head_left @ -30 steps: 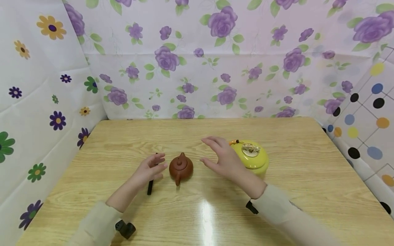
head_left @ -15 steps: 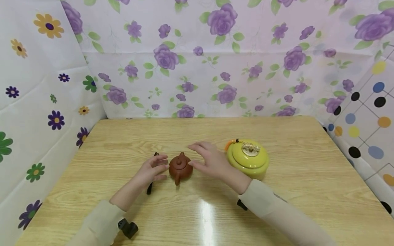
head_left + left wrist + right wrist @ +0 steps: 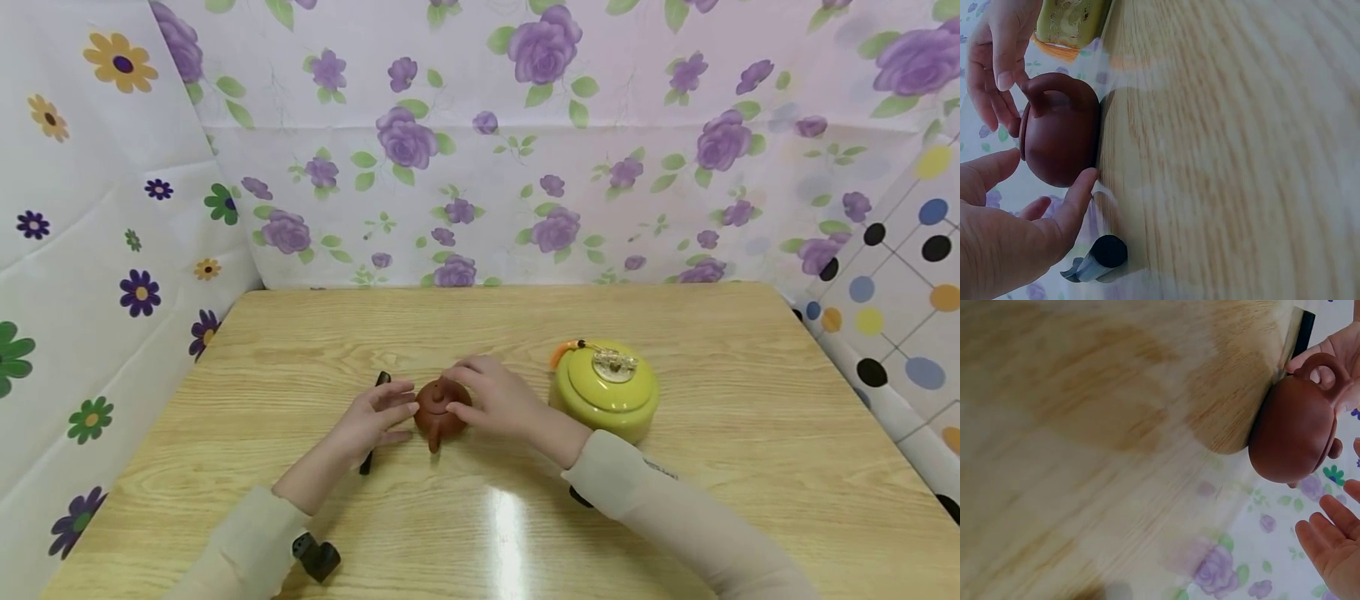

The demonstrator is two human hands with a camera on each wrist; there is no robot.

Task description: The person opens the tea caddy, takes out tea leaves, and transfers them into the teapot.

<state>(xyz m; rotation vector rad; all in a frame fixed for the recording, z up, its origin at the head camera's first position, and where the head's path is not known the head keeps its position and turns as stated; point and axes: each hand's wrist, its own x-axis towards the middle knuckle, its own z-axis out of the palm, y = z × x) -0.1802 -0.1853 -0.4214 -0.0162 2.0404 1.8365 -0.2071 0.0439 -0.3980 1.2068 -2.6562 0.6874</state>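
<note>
A small reddish-brown teapot (image 3: 441, 427) stands upright on the table, its lid on and its loop handle towards me. At its left side is my left hand (image 3: 367, 423), fingers spread; in the left wrist view a fingertip is close to the teapot's lower side, and contact is hard to tell. Over the right of the teapot reaches my right hand (image 3: 498, 398), thumb and fingers apart near the lid. The lid's knob (image 3: 1335, 448) shows free of the fingers in the right wrist view. Partly behind my left hand lies a slim black stick-like thing (image 3: 366, 463).
A yellow lidded jar (image 3: 607, 404) with a gold ornament and an orange tassel (image 3: 561, 354) stands right of my right hand. The wooden table (image 3: 675, 517) ends at a flowered cloth (image 3: 480, 208) behind, with patterned cloths at both sides.
My right hand has moved left from beside the yellow jar to over the teapot. My left hand has shifted slightly right, closer to the teapot, which has stayed in place.
</note>
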